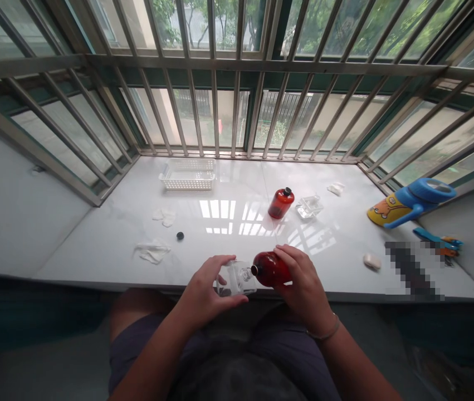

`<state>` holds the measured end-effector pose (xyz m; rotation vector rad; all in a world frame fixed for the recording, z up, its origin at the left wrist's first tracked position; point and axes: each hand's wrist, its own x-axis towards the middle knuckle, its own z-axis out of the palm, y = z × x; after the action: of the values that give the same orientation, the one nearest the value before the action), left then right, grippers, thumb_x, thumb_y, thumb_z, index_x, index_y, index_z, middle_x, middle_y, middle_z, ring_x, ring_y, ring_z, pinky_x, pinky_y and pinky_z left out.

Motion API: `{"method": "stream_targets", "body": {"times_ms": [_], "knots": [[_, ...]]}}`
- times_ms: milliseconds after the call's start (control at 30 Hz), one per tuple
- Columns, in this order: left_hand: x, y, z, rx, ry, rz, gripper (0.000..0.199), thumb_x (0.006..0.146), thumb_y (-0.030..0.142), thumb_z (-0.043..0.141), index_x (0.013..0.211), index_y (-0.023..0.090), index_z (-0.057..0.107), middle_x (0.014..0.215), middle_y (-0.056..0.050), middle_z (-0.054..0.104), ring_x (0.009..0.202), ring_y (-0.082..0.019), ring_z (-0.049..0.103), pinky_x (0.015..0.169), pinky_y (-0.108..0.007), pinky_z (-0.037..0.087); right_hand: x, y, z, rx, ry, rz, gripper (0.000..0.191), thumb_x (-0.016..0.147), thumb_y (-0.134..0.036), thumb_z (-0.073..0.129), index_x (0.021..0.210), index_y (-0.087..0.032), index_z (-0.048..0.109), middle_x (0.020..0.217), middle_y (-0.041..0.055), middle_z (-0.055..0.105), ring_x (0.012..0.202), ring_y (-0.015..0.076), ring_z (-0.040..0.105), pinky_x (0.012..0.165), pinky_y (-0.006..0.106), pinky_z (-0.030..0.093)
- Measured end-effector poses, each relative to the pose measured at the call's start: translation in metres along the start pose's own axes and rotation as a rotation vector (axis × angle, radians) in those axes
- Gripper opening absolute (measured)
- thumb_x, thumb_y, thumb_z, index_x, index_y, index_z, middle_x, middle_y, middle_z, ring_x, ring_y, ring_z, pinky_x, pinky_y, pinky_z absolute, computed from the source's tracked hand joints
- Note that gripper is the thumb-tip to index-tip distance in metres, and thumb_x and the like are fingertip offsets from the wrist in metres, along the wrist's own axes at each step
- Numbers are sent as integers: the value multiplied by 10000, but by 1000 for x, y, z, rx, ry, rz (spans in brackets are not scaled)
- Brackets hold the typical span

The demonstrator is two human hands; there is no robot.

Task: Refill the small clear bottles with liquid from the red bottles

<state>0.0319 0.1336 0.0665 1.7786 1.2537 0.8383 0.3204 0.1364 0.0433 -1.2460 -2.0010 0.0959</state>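
Note:
My left hand [214, 287] is closed around a clear glass or plastic container [237, 278] at the front edge of the white counter. What the container holds, if anything, I cannot make out. In my right hand [301, 278] is an uncapped red bottle [270, 269], tilted so that its open mouth points left at the container. The bottle's mouth is close to the container's opening; whether they touch is unclear. A small black cap [180, 236] lies on the counter to the left. Behind the hands stands a second red bottle [281, 203] with a black cap on.
A second clear container [309, 207] sits right of the capped bottle. A white basket [189, 177] is at the back. Crumpled tissues [153, 252] lie left. On the right are a pale soap-like block [372, 262], a blue-and-yellow flask [407, 203] and keys with a blue strap [437, 239].

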Motion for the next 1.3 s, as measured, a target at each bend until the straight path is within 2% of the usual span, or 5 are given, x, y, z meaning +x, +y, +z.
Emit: {"method": "stream_targets", "body": {"times_ms": [167, 400, 833, 1067, 1300], "knots": [[1, 3, 1, -22, -29, -24, 761, 734, 422, 990, 1403, 308, 646, 1404, -100, 678, 872, -199, 707, 807, -374, 674, 2, 5, -6, -54, -29, -60, 762, 916, -93, 692, 1598, -349, 471, 1471, 122, 646, 1382, 372, 596, 1119, 642, 522], [2, 8, 2, -60, -80, -89, 748, 736, 403, 984, 1394, 286, 648, 1367, -76, 679, 865, -172, 670, 854, -377, 642, 5, 9, -13, -96, -29, -136, 646, 979, -123, 669, 1584, -286, 511, 1481, 136, 652, 1405, 376, 581, 1145, 646, 496], [2, 5, 4, -169, -125, -143, 755, 736, 429, 983, 1390, 273, 638, 1393, -81, 657, 871, -170, 659, 788, -342, 616, 12, 6, -24, -162, -78, -190, 595, 977, -96, 655, 1539, -262, 552, 1492, 136, 647, 1412, 375, 571, 1186, 648, 454], [1, -2, 5, -226, -157, -125, 790, 741, 479, 985, 1420, 283, 631, 1402, -80, 657, 897, -178, 677, 867, -371, 623, 12, 7, -22, -100, -94, -177, 653, 943, -64, 649, 1550, -272, 533, 1480, 134, 649, 1409, 374, 577, 1164, 643, 482], [0, -8, 5, -288, -191, -121, 803, 744, 486, 985, 1435, 276, 634, 1417, -100, 665, 1050, -246, 712, 953, -410, 627, 14, 7, -24, -87, -118, -185, 690, 907, -12, 611, 1547, -254, 525, 1477, 140, 643, 1414, 373, 560, 1139, 644, 502]]}}
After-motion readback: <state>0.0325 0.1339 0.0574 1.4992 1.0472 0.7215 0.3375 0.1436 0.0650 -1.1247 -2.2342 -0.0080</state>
